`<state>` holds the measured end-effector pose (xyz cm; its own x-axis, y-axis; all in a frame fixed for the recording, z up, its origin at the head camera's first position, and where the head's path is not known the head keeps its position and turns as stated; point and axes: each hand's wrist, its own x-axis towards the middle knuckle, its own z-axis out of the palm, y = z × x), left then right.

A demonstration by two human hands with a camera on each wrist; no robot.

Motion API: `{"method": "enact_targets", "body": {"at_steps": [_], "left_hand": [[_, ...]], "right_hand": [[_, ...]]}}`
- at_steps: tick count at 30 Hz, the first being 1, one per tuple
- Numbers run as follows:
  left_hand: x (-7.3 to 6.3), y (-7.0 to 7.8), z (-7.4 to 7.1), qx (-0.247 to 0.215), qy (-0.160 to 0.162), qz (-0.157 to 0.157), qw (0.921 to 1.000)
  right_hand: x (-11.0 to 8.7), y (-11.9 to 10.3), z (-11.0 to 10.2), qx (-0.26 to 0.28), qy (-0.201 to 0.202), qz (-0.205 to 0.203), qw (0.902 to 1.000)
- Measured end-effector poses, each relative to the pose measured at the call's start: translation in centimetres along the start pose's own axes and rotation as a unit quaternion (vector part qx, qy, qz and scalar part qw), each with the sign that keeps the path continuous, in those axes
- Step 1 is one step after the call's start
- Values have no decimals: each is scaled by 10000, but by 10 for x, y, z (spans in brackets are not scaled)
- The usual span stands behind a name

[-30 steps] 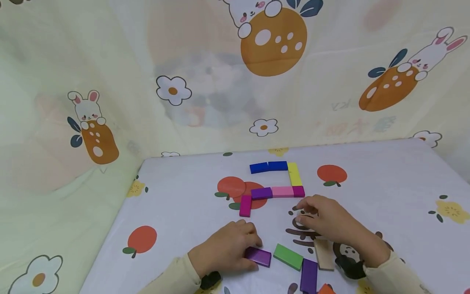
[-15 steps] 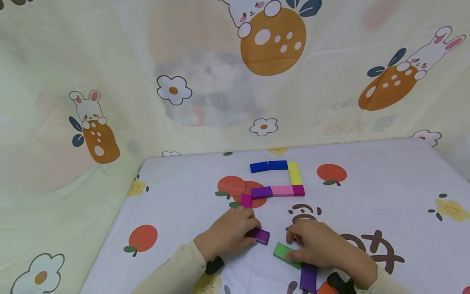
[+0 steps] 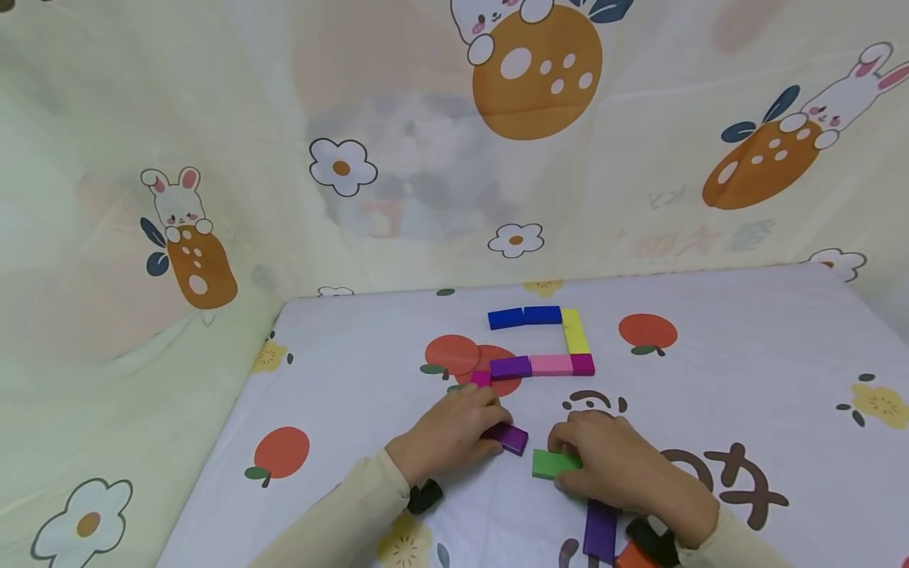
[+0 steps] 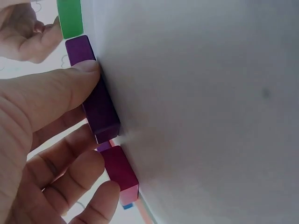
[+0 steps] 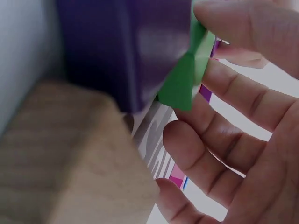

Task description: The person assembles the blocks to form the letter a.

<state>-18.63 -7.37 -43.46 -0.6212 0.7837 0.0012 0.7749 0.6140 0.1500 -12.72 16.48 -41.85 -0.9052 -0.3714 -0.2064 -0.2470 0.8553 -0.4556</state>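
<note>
My left hand pinches a purple block between thumb and fingers. In the left wrist view, this block lies close to a magenta block, near the other fingertips. My right hand grips a green block to the right of the purple one, a small gap between them. The right wrist view has the thumb on one side of the green block and fingers on the other. A dark purple block and a wooden block stand near; the head view hides the wooden one.
Farther back, two blue blocks, a yellow block, a small magenta block, a pink block and another purple block form a bent line. An orange block lies by the right wrist. A patterned cloth hangs behind.
My left hand has moved the purple block away from me, toward the magenta block. My right hand has come down to the green block, gripped it and turned it straighter.
</note>
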Motion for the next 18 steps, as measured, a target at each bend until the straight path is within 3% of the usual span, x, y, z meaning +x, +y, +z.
{"method": "enact_targets", "body": {"at_steps": [10, 18], "left_hand": [[2, -2, 1, -114, -26, 21, 9999], [2, -3, 2, -206, -12, 56, 9998]], "right_hand": [[5, 3, 0, 58, 334, -266, 9991], [7, 2, 1, 211, 285, -195, 9992]]}}
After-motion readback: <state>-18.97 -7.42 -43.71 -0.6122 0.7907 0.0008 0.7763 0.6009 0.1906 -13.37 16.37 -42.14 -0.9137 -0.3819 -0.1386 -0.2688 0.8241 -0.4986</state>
